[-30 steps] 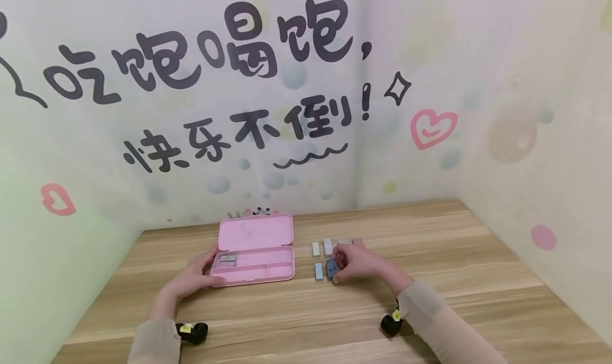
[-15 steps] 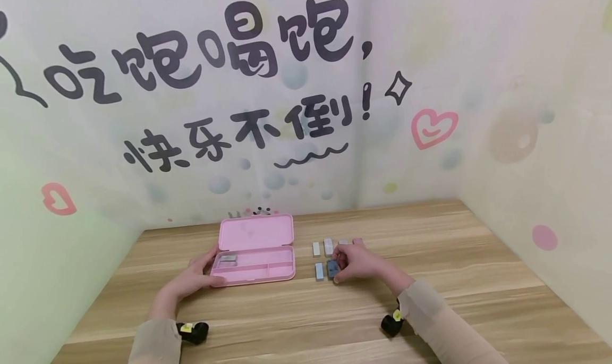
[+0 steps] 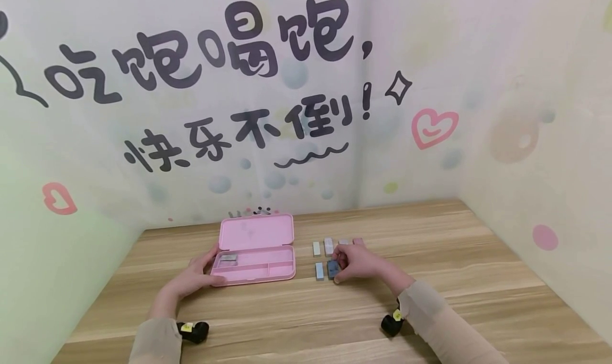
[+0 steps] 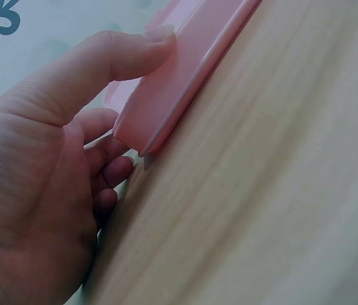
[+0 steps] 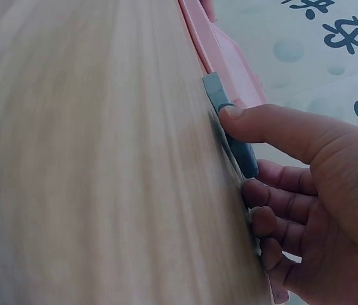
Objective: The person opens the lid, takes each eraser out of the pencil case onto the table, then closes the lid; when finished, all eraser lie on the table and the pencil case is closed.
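An open pink pencil case (image 3: 272,256) lies on the wooden table, its lid tilted back toward the wall. My left hand (image 3: 191,277) grips the case's left end; in the left wrist view the thumb (image 4: 144,54) lies over the rim and the fingers curl beside the end. Two small greyish blocks (image 3: 228,258) lie inside the upper left compartment. To the right of the case, my right hand (image 3: 359,261) pinches a dark blue rectangular block (image 3: 332,270) between thumb and fingers, low at the table. A light blue block (image 3: 319,271) lies just left of it.
Behind the blue pair stand a pale greenish block (image 3: 316,248), a whitish block (image 3: 328,246), a grey block (image 3: 342,242) partly behind my fingers, and a dusty pink block (image 3: 358,242). A printed wall covering (image 3: 306,191) closes off the table's back edge.
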### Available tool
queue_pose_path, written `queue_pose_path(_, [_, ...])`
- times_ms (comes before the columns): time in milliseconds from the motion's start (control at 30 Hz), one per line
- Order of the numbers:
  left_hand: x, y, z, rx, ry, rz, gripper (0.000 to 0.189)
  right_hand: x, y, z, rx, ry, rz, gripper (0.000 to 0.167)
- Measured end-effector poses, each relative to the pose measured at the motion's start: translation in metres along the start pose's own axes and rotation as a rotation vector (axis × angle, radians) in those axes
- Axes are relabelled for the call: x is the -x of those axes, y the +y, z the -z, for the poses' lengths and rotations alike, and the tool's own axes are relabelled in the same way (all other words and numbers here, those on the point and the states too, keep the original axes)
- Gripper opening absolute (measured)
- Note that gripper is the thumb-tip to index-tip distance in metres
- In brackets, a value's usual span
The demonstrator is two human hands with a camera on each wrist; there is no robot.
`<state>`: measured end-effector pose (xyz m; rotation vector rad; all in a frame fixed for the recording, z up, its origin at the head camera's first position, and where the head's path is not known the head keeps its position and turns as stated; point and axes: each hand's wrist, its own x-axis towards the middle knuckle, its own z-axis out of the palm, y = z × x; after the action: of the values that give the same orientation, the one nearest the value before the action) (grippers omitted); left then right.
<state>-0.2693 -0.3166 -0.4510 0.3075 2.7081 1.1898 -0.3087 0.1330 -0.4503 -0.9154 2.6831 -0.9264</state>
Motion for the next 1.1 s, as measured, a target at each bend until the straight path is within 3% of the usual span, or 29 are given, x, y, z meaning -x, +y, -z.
queue_pose_path(500, [0.001, 0.004, 0.0, 0.016, -0.014, 0.036, 0.106, 0.0, 0.0, 0.001, -0.085, -0.04, 0.019, 0.041])
queue_pose_path(867, [0.001, 0.004, 0.0, 0.008, -0.015, 0.033, 0.106, 0.0, 0.0, 0.005, -0.081, -0.05, 0.005, 0.041])
queue_pose_path(1100, [0.001, 0.003, 0.0, 0.011, -0.011, 0.04, 0.107, -0.014, -0.022, 0.024, -0.059, -0.055, 0.007, 0.034])
